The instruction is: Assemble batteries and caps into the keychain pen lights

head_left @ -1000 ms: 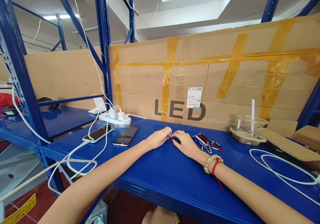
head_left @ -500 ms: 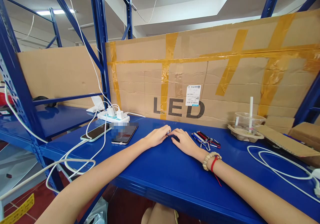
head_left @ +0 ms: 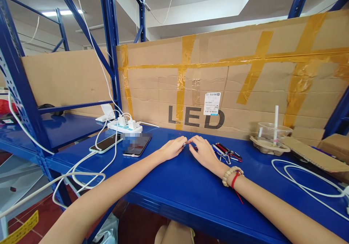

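Note:
My left hand rests on the blue tabletop, its fingers closed round a small shiny, metallic-looking thing that is mostly hidden. Just to the right is my right hand, with thumb and fingers apart and fingertips close to that shiny thing. A small dark-red bit shows under its fingers, too little to name. Beyond the right wrist lies a group of slim blue, red and black pieces with metal clips. A beaded bracelet and a red cord circle that wrist.
On the left are a dark phone, a light-edged phone and a white power strip with cables. A clear plastic cup in a carton holder, an open cardboard box and a white cable lie right. Taped cardboard stands behind.
My right hand's fingertips have drawn slightly away from the left hand, and a small dark-red bit now shows beneath them. My left hand keeps its grip. The view has shifted slightly.

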The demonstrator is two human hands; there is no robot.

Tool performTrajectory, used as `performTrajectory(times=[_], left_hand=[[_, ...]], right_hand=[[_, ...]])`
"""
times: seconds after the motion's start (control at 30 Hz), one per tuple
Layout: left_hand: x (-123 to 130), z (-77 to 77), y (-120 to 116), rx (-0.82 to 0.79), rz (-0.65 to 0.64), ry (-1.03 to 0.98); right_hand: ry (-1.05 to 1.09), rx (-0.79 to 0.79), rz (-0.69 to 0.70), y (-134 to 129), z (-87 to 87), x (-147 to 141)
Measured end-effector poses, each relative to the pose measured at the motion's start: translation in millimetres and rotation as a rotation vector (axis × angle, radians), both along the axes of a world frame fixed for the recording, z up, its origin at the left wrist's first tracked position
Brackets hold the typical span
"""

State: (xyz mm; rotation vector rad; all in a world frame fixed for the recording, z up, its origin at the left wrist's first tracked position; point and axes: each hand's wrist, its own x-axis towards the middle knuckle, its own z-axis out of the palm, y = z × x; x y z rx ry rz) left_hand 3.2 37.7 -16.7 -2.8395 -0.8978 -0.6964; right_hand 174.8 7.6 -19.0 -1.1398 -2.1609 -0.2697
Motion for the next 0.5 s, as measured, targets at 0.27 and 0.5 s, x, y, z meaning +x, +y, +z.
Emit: performTrajectory(times=[0.27, 0.5], left_hand=[[1.6, -6.7, 6.2, -0.020, -0.027, -0.046], [1.1, -4.2, 1.0, -0.080, -0.058, -0.095]], right_hand=[[-0.155, 0.123, 0.154, -16.4, 7.4, -10.7], [-0.150, 0.082, 0.452, -35.1, 9.1, -29.9]])
